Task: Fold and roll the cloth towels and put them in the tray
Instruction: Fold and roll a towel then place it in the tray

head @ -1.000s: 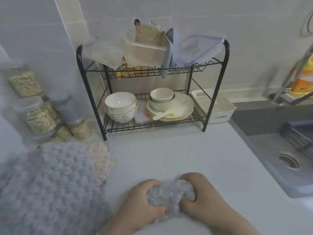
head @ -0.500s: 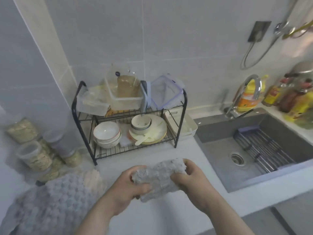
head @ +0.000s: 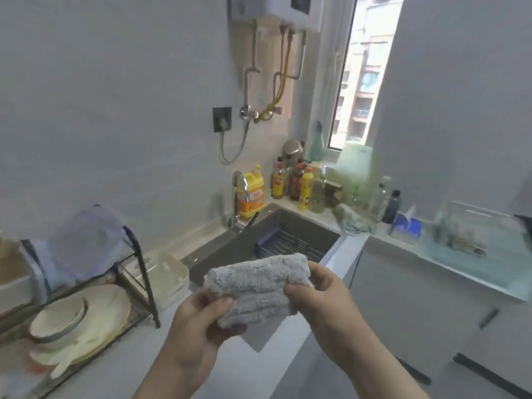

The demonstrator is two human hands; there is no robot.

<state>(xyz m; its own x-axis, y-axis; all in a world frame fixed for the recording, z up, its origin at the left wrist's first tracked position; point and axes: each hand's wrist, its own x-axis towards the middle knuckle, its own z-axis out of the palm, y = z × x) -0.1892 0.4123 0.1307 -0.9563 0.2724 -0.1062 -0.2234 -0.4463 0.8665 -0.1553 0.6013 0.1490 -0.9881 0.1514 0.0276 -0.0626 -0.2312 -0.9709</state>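
Note:
A rolled grey fluffy towel (head: 259, 286) is held up in the air in front of me, above the counter's edge. My left hand (head: 198, 326) grips its lower left end, thumb on top. My right hand (head: 322, 300) pinches its right end between thumb and fingers. A loose corner of the towel hangs down below the roll. The white plastic tray (head: 161, 277) stands on the counter to the left, between the dish rack and the sink.
A black wire dish rack (head: 138, 272) with plates and bowls is at the left. The grey sink (head: 276, 226) with a tap (head: 240, 197) lies behind the towel. Bottles crowd the far corner, and a second counter runs along the right wall.
Both hands lifted the rolled towel off the counter and up. The view swung up and to the right, so the other towels at the left are out of sight.

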